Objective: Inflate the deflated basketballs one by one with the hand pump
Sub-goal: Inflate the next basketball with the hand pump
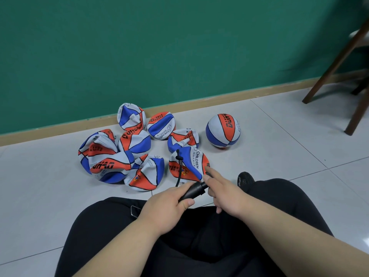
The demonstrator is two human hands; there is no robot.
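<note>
Person sits on the tiled floor (279,124), black trousers (209,236) nearest, bare forearms reaching forward over the lap.

Left hand (167,202): fingers curled round the barrel of the black hand pump (194,189), thumb laid along its side. Firm wrap.

Right hand (223,192): sits at the pump's far end. Index finger straight and pointing forward, its tip at the edge of the nearest ball. Thumb just beside the pump tip, other fingers loosely bent downward. A dark bit shows between thumb and index; can't tell if it is being pinched.

Pump lies low over the lap, tilted up and to the right. A thin black hose (179,168) runs from it up onto the nearest deflated ball (189,162), ending near that ball's top. This ball, orange, blue and white with "CHILDREN" printed on it, lies crumpled on the floor just ahead of the hands.

A black shoe (245,179) pokes out right of the hands.

Left of and behind that ball: a pile of deflated balls (119,150), same colours, caved in, touching each other.

Right of the pile, apart from it: one inflated ball (223,130), round, on the floor.

Beyond: wooden baseboard (179,105), green wall (159,47). Far right, dark wooden chair legs (337,62).
</note>
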